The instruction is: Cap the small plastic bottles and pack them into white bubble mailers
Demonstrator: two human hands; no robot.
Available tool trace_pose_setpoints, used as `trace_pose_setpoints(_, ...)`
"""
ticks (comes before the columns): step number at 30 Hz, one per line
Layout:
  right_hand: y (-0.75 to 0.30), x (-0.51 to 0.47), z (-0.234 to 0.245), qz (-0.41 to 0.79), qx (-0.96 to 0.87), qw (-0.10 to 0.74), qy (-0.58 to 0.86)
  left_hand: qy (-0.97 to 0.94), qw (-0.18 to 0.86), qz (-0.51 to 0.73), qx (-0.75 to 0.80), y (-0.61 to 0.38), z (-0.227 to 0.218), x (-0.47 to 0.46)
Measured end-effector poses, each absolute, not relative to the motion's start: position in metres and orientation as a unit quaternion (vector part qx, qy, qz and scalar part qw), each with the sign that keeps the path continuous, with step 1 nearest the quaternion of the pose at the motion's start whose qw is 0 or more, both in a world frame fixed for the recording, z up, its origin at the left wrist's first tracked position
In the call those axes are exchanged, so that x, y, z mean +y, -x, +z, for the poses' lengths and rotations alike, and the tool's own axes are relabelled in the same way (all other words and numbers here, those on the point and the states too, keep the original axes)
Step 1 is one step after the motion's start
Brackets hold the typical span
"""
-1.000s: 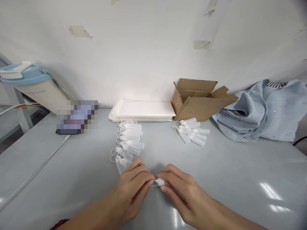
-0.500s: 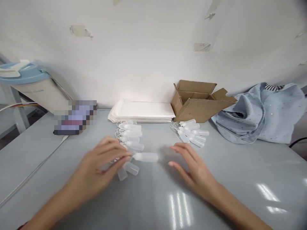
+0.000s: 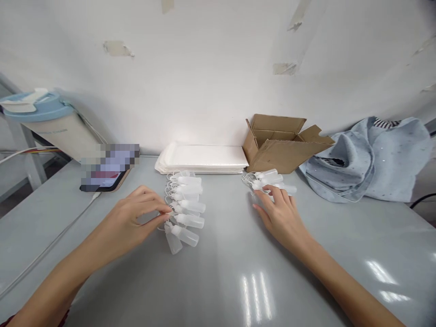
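Nearest on the grey tabletop (image 3: 218, 277), the left hand (image 3: 131, 222) has its thumb and forefinger pinched together at the nozzle end of a bottle (image 3: 191, 221), which points its base to the right, its long axis nearly left to right. It lies in a row (image 3: 190, 206) of similar bottles stacked away from the person, nozzles and loops leftward. Slightly farther, well to the right, a pile (image 3: 274, 178) spreads under and just beyond the right hand (image 3: 279, 213), much the nearer hand to it; thumb and forefinger stand apart there, and whether the other fingers grip anything cannot be told. Its visible bottles run mostly sideways, bases to the right. All look clear to milky, slim and smooth, with white tops and thin pale loops.
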State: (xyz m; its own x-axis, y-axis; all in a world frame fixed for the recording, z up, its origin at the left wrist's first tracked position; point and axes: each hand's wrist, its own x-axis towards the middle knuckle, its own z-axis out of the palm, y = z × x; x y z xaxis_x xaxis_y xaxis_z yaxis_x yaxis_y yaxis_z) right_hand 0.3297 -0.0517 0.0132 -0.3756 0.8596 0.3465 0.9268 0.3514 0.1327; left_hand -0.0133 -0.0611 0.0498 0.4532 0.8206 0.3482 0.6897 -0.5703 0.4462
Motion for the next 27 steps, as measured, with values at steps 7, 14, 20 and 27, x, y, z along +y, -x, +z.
trace_pose_setpoints(7, -0.327, -0.051, 0.012, -0.144, -0.815, 0.098, 0.553, -0.835, -0.016, 0.278, 0.475, -0.001, 0.048, -0.065)
trace_pose_setpoints(14, -0.332, -0.051, 0.013, -0.103, -0.820, 0.151, 0.542, -0.858, -0.077, 0.330, 0.385, -0.025, 0.041, -0.076)
trace_pose_setpoints(20, -0.323, -0.064, 0.022, -0.060, -0.824, 0.235, 0.512, -0.867, -0.059, 0.359, 0.340, -0.037, 0.039, -0.085)
trace_pose_setpoints(27, -0.309, -0.083, 0.039, 0.214, -0.775, 0.310, 0.507, -0.854, -0.007, 0.395, 0.338, -0.051, 0.036, -0.093)
